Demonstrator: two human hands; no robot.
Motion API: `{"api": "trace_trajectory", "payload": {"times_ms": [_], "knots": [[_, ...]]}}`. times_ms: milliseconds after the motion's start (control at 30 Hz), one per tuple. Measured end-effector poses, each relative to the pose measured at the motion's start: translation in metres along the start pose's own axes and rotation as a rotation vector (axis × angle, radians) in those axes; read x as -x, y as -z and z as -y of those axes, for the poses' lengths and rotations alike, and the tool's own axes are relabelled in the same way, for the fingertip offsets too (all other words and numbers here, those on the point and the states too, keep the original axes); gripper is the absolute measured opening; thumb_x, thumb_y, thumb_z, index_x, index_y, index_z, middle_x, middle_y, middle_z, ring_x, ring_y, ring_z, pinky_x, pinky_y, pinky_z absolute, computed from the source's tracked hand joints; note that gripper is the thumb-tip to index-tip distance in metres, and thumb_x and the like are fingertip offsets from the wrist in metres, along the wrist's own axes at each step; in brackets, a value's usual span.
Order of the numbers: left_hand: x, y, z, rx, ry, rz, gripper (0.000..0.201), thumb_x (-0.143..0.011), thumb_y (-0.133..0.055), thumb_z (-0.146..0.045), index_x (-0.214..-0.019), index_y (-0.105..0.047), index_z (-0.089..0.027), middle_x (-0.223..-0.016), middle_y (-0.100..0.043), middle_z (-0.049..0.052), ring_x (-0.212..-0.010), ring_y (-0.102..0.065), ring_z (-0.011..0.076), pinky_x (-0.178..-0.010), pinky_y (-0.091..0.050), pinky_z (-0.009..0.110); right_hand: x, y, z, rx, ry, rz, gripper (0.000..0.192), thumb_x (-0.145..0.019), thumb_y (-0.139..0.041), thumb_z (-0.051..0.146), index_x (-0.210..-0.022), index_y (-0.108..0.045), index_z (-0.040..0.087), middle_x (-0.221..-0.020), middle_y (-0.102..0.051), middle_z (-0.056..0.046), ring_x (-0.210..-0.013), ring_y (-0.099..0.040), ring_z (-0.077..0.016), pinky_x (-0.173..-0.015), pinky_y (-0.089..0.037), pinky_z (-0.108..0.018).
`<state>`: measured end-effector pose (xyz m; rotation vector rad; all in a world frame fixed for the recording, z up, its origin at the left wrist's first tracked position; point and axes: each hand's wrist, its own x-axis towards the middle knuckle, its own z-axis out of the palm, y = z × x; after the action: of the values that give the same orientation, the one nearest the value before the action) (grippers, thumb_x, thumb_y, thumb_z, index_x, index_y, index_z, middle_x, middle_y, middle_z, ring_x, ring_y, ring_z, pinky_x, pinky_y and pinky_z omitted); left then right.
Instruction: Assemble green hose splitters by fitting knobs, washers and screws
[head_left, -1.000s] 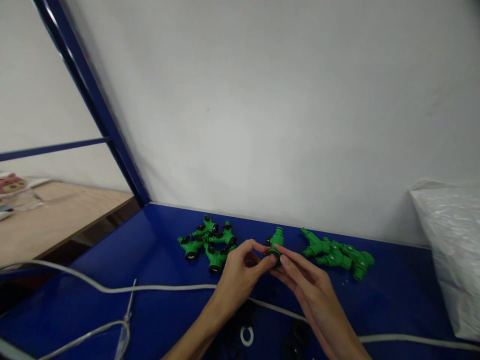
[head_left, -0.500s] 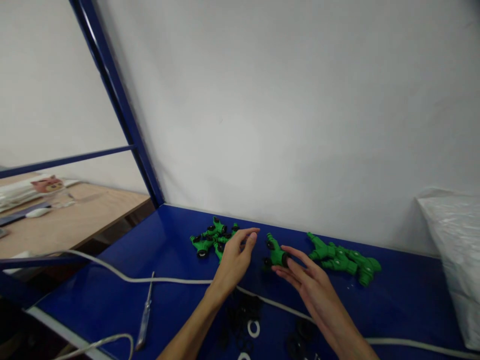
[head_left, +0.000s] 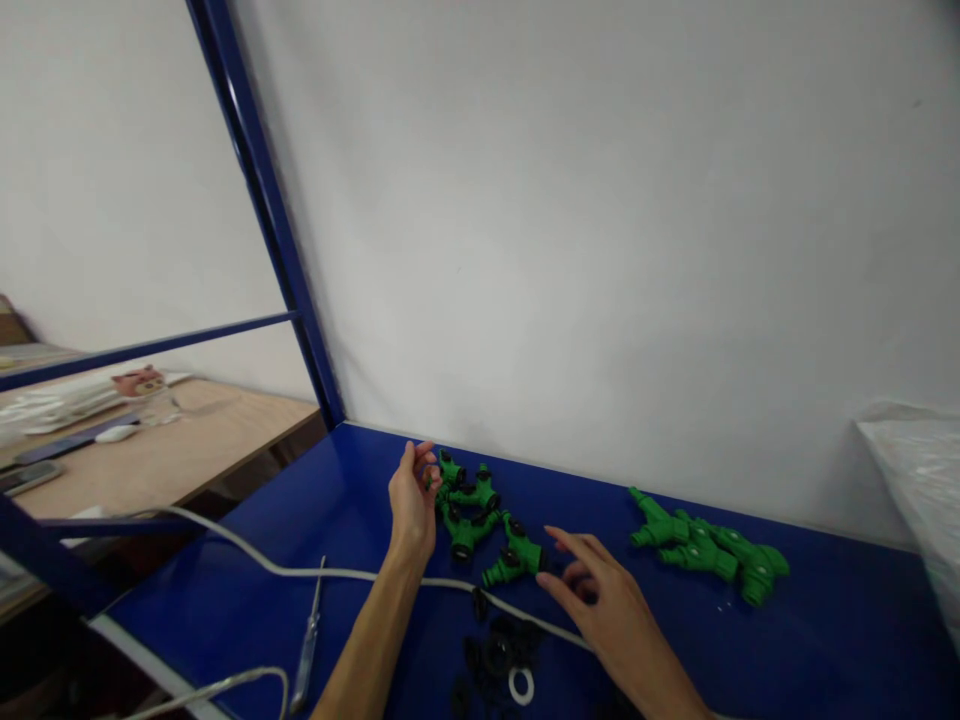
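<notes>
Several green Y-shaped hose connectors with black levers lie grouped at the middle of the blue table. My left hand (head_left: 412, 505) is at the left side of this group, fingers loosely curled and apart, beside a connector (head_left: 451, 470) that it partly hides. On the right side, my right hand (head_left: 604, 595) has thumb and fingers spread with nothing between them. Its fingertips are close to the nearest connector (head_left: 517, 557); whether they touch it I cannot tell. Farther right lie several plain green Y-shaped pieces (head_left: 697, 548) without black levers.
Black small parts (head_left: 499, 650) and a white ring (head_left: 521, 686) lie in front. A pale cable (head_left: 352, 574) crosses the blue table (head_left: 300, 520). A clear-handled screwdriver (head_left: 307, 650) lies left. A white plastic bag (head_left: 919, 490) stands right, a blue frame post (head_left: 262, 200) at left.
My left hand has moved left, to the far side of the connector group. The connector near my right hand now lies left of it, against the group. The view has shifted slightly.
</notes>
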<state>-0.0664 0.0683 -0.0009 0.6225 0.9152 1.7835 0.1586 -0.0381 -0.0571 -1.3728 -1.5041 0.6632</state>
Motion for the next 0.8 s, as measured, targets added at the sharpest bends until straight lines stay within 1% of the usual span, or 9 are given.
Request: {"api": "trace_trajectory", "payload": {"times_ms": [67,133,200,333,500,567,633,733,800], "knots": [[-0.002,0.001,0.004,-0.006,0.02,-0.011,0.04,-0.071,-0.075,-0.051,-0.085,-0.068,-0.014,-0.067,-0.057,-0.003,-0.047,-0.047,0.0048,-0.043,-0.034,0.017,-0.003,-0.007,0.001,0.083,0.079,0.04,0.035,-0.078,-0.067,0.029,-0.11,-0.077,0.017,-0.093,-0.071,-0.009,-0.061,-0.065,-0.0178,-0.06,-0.056,-0.031],[-0.002,0.002,0.008,-0.03,0.036,-0.01,0.041,-0.071,-0.075,-0.051,-0.084,-0.068,-0.013,-0.068,-0.058,-0.002,-0.048,-0.047,0.0049,-0.043,-0.034,0.017,-0.009,-0.012,0.0,0.126,0.094,0.049,0.025,-0.077,-0.067,0.023,-0.098,-0.079,0.017,-0.089,-0.071,-0.008,-0.061,-0.065,-0.0185,-0.063,-0.057,-0.033],[-0.002,0.002,0.013,-0.066,0.046,0.003,0.043,-0.07,-0.074,-0.053,-0.085,-0.069,-0.013,-0.069,-0.058,-0.002,-0.049,-0.048,0.0052,-0.044,-0.034,0.018,-0.017,-0.014,0.0,0.158,0.094,0.05,0.02,-0.076,-0.067,0.02,-0.093,-0.078,0.019,-0.087,-0.07,-0.007,-0.062,-0.066,-0.0191,-0.065,-0.057,-0.034],[-0.002,0.003,0.019,-0.178,0.039,0.059,0.049,-0.071,-0.072,-0.06,-0.084,-0.071,-0.013,-0.069,-0.059,-0.001,-0.051,-0.049,0.007,-0.048,-0.035,0.02,-0.028,-0.021,0.003,0.23,0.101,0.04,0.016,-0.077,-0.07,0.018,-0.092,-0.077,0.02,-0.086,-0.07,-0.006,-0.065,-0.068,-0.0195,-0.067,-0.058,-0.033],[0.001,0.001,0.024,-0.385,-0.044,0.223,0.05,-0.073,-0.071,-0.063,-0.078,-0.076,-0.014,-0.069,-0.064,0.003,-0.057,-0.052,0.013,-0.053,-0.038,0.024,-0.029,-0.027,0.011,0.284,0.145,0.055,0.019,-0.082,-0.071,0.021,-0.1,-0.076,0.019,-0.085,-0.074,-0.004,-0.066,-0.072,-0.0167,-0.065,-0.06,-0.026],[0.003,0.0,0.023,-0.463,-0.103,0.273,0.048,-0.076,-0.069,-0.062,-0.076,-0.077,-0.015,-0.066,-0.064,0.004,-0.06,-0.053,0.0157,-0.056,-0.039,0.025,-0.026,-0.015,0.012,0.324,0.181,0.052,0.024,-0.085,-0.07,0.024,-0.108,-0.075,0.019,-0.091,-0.076,-0.004,-0.07,-0.073,-0.0163,-0.069,-0.061,-0.025],[0.007,-0.002,0.021,-0.525,-0.164,0.292,0.044,-0.08,-0.067,-0.059,-0.075,-0.078,-0.017,-0.064,-0.064,0.003,-0.063,-0.053,0.0176,-0.06,-0.04,0.026,-0.023,0.009,0.009,0.396,0.215,0.012,0.027,-0.09,-0.064,0.028,-0.115,-0.073,0.019,-0.103,-0.075,-0.007,-0.079,-0.074,-0.0181,-0.076,-0.061,-0.029],[0.013,-0.005,0.016,-0.581,-0.241,0.295,0.04,-0.086,-0.064,-0.055,-0.075,-0.078,-0.019,-0.065,-0.064,0.003,-0.067,-0.054,0.0186,-0.063,-0.04,0.026,-0.019,0.055,-0.006,0.563,0.239,-0.116,0.032,-0.096,-0.054,0.03,-0.117,-0.073,0.015,-0.115,-0.071,-0.016,-0.105,-0.068,-0.0302,-0.095,-0.055,-0.049],[0.019,-0.009,0.014,-0.598,-0.27,0.307,0.04,-0.087,-0.063,-0.054,-0.074,-0.077,-0.02,-0.065,-0.064,0.003,-0.066,-0.053,0.0183,-0.062,-0.039,0.025,-0.017,0.079,-0.02,0.674,0.25,-0.166,0.032,-0.094,-0.054,0.026,-0.115,-0.073,0.012,-0.117,-0.068,-0.022,-0.113,-0.062,-0.0371,-0.1,-0.048,-0.059]]}}
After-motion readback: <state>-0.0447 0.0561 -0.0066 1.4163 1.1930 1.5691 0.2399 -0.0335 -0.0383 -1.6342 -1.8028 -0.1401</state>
